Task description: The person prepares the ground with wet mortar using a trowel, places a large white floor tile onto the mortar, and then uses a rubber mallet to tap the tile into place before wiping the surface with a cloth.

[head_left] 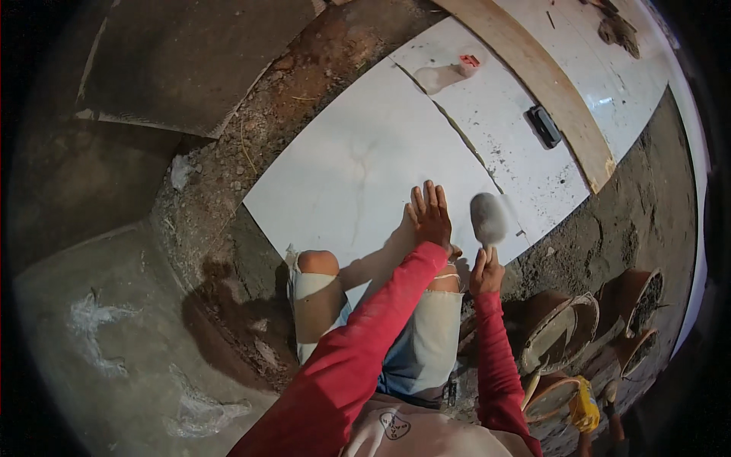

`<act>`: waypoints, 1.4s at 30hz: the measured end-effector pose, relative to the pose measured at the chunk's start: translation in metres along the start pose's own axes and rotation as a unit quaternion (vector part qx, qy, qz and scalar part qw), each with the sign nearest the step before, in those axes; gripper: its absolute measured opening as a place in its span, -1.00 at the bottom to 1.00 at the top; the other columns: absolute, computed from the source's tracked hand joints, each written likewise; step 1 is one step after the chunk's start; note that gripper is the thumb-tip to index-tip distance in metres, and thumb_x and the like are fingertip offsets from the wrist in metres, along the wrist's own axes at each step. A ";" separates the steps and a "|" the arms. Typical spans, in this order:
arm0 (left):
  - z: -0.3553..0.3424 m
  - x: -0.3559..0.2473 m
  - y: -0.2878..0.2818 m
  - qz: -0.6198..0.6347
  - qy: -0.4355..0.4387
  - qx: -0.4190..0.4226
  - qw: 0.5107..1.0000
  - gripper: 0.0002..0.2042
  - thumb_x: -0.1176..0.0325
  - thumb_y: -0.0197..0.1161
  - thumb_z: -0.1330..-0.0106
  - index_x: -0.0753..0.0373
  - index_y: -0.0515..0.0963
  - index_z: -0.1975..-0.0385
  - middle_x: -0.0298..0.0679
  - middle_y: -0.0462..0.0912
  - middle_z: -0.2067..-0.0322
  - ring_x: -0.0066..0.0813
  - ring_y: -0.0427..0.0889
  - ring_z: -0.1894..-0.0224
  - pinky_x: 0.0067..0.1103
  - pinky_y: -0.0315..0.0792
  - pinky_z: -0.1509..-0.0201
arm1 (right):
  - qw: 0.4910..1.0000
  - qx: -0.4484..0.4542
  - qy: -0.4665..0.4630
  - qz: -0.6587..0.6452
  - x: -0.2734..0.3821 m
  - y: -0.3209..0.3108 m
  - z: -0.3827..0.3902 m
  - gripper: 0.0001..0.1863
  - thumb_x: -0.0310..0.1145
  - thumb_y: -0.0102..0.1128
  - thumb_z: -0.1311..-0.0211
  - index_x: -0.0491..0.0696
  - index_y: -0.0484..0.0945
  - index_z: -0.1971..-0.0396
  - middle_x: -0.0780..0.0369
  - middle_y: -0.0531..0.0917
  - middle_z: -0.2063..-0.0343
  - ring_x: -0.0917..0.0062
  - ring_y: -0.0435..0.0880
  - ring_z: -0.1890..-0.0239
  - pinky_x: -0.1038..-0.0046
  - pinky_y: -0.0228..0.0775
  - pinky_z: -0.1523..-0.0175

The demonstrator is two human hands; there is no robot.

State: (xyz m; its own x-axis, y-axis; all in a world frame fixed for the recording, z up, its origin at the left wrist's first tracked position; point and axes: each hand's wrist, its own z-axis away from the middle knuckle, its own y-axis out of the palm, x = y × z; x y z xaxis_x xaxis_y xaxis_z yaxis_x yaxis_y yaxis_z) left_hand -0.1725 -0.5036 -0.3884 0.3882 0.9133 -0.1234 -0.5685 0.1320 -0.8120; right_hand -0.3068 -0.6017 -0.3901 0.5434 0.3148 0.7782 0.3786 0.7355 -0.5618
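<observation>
"What deserves most care in this step?"

"The big white tile (320, 175): its near corner is at the knees, its upper right edge along a seam. I judge it's being tapped down, so go for light, even blows and spare the corners."

"And the hands?"

"The left hand (432, 221) is palm down near the tile's lower right edge, fingers slightly apart; keep them clear of the blows. The right hand (486, 272) has its fingers wrapped round the handle of a mallet (488, 218), its head by the tile's right corner. The head is blurred, so I can't tell whether it touches. Striking squarely should lower the risk of a crack."

"The surface and room?"

"Grey floor (68, 266) lies off to the left, and rough grey mortar (640, 183) to the right. The neighbouring tile (495, 122) carries scattered crumbs, best swept off. A wooden plank (546, 82) runs along its far side; brown buckets (519, 316) sit beyond the lower right edge. Smallest are a black block (543, 126) beside the plank and a red piece (469, 61) nearer the seam's far end."
</observation>
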 end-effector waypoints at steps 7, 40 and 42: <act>-0.006 -0.011 0.022 0.035 -0.056 -0.102 0.993 0.28 0.01 0.55 0.08 0.35 -0.25 -0.52 0.09 -0.33 -0.54 0.26 -0.29 -0.55 0.09 -0.07 -0.49 | 0.993 0.057 -0.029 0.101 0.005 0.011 -0.052 -0.59 -0.05 -0.05 -0.53 -0.14 0.45 0.30 -0.08 0.52 0.67 -0.11 0.57 0.56 0.03 0.27 0.52; -0.008 0.003 0.007 -0.037 -0.034 0.004 0.999 0.58 -0.31 0.63 0.50 0.37 -0.25 -0.51 0.21 -0.30 -0.51 0.53 -0.30 -0.48 0.23 -0.03 -0.42 | 0.985 0.040 -0.165 0.028 0.092 0.060 -0.122 -0.60 -0.06 -0.04 -0.52 -0.14 0.47 0.28 -0.14 0.56 0.61 -0.16 0.58 0.50 0.00 0.32 0.51; -0.011 -0.010 -0.005 -0.048 -0.025 0.017 0.998 0.61 -0.32 0.64 0.57 0.35 -0.26 -0.51 0.18 -0.39 -0.52 0.47 -0.27 -0.49 0.20 0.03 -0.42 | 0.971 0.116 -0.101 0.186 0.063 0.058 -0.145 -0.62 -0.01 0.00 -0.48 -0.07 0.44 0.26 -0.11 0.60 0.61 -0.16 0.60 0.50 -0.05 0.36 0.48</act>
State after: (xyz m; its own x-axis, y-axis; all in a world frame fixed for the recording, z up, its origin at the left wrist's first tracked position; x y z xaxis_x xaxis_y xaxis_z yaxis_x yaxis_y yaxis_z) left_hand -0.1655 -0.5180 -0.3892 0.4057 0.9138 -0.0167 -0.5556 0.2321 -0.7984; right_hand -0.1423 -0.6260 -0.4143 0.4434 0.6777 0.5867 -0.0070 0.6571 -0.7538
